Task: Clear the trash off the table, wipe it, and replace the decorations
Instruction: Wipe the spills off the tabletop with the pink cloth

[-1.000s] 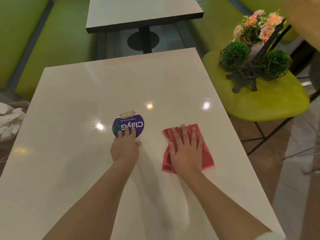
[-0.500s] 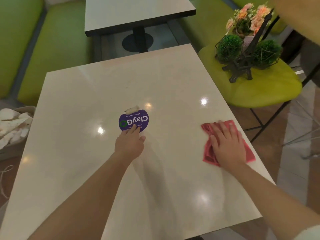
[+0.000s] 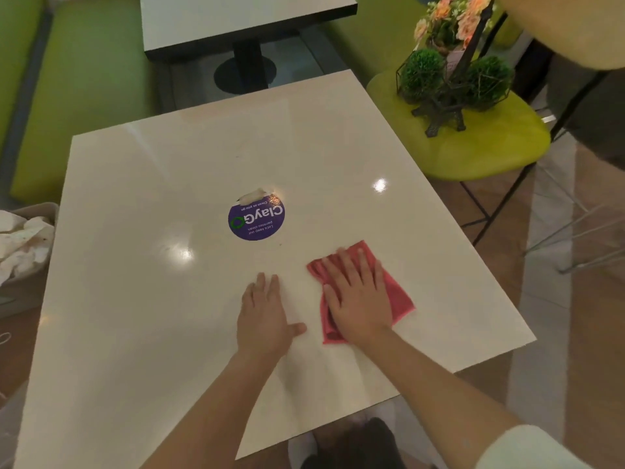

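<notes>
A glossy cream table (image 3: 142, 272) fills the middle of the view. My right hand (image 3: 358, 299) lies flat with spread fingers on a red cloth (image 3: 399, 296) near the table's right side. Beside it, my left hand (image 3: 265, 316) rests flat on the bare tabletop, fingers straight. A round purple sticker (image 3: 257, 220) with a torn top edge sits on the table beyond both hands. The decorations stand on a lime-green chair (image 3: 480, 147) at the right: a dark tower figure (image 3: 443, 111), two green ball plants (image 3: 421, 74) in wire frames, and pink flowers (image 3: 453, 15).
A basket of crumpled white paper trash (image 3: 23, 242) stands at the table's left edge. A second table (image 3: 236, 18) on a black pedestal is behind. Green bench seating (image 3: 77, 82) runs along the back left. Another chair (image 3: 575, 28) shows at the upper right.
My right hand slid the red cloth out to the table's right edge and then back left toward the middle. My left hand drew back from the purple sticker toward me and lies flat.
</notes>
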A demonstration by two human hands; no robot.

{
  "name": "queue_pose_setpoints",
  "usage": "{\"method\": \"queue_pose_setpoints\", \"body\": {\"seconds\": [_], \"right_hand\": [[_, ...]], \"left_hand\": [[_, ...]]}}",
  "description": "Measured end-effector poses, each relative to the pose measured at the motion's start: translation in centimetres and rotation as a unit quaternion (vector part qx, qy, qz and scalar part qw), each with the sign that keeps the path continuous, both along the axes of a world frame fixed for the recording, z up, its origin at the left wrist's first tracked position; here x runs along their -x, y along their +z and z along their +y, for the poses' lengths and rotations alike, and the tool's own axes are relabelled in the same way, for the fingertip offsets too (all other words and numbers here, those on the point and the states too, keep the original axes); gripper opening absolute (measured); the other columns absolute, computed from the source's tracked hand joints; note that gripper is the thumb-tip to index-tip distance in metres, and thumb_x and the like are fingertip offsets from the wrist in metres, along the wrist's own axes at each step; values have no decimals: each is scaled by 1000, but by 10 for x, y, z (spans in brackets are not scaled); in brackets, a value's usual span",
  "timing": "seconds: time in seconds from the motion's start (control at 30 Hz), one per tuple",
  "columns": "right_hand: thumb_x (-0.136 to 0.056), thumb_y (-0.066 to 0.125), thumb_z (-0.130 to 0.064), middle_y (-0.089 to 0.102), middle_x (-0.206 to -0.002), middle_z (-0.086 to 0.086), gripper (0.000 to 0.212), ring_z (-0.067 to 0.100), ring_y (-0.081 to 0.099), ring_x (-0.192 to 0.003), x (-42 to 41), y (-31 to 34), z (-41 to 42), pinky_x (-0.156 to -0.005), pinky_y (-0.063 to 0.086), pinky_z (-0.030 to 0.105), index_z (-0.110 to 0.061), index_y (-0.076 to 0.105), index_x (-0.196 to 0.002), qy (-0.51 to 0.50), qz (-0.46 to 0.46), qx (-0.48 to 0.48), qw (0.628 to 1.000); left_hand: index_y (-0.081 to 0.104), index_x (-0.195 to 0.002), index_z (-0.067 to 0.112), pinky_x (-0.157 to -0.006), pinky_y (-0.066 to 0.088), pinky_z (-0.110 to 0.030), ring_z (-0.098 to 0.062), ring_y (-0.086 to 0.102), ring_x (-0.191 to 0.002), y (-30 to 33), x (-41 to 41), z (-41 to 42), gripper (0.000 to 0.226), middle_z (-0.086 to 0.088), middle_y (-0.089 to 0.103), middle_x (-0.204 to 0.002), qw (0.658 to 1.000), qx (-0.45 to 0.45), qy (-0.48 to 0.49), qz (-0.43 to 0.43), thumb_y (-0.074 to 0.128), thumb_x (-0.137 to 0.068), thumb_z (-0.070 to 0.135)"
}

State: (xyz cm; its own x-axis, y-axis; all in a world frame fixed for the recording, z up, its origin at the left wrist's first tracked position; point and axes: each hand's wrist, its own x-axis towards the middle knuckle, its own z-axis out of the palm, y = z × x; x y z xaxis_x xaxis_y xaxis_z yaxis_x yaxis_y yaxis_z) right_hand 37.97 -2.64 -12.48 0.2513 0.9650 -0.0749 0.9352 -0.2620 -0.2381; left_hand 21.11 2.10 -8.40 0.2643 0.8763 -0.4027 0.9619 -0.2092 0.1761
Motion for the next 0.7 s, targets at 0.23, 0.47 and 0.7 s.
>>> {"method": "queue_pose_setpoints", "body": {"seconds": [0.23,0.47,0.7], "right_hand": [[-102,20,-47,17,-161,-14,49,17,4,-151,-10,-6,-18,-121,1,43,-43,26,-150,45,5,-3,999],[-100,11,-51,11,-163,-11,54,19,0,-151,-122,-2,-49,-122,1,45,-41,17,-153,-184,-23,41,982],[-99,18,-49,21,-162,-5,53,27,6,-151,-27,6,-49,-121,0,48,-40,28,-151,-146,-17,19,989]], "left_hand": [[-9,-155,16,-120,19,-37,-24,-10,-150,3,-6,-4,100,-4,-16,-162,1000,17,8,23,58,-90,52],[-11,-155,18,-121,18,-37,-23,-12,-150,6,-6,-5,97,-2,-17,-162,1000,22,9,17,57,-93,48],[-9,-155,17,-121,14,-39,-23,-12,-150,3,-3,-4,96,-2,-16,-162,1000,21,16,-5,58,-92,46]]}}
